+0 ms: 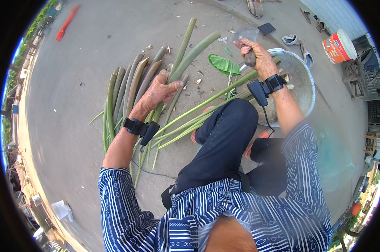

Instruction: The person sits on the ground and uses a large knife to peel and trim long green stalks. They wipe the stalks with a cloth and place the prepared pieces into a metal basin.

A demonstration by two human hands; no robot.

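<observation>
My left hand (161,89) grips thick green leaf stalks (193,56), whose cut ends point away from me. Beside that hand lies a pile of similar stalks (127,85) on the concrete, some brownish at the ends. My right hand (256,56) holds a cleaver by its dark wooden handle (250,58); the broad blade (245,34) points away from me and looks blurred. Under my right forearm stands a wide metal basin (310,78) with cut pieces in it. Several thin stalks (205,115) slant from beside my knee toward its rim.
A green leaf (223,64) and pale scraps (198,81) lie on the concrete ground (73,104). Farther off are a dark flat object (266,29), loose shoes (291,39) and a white and orange bucket (339,46). A thin dark cord (153,172) runs near my left side.
</observation>
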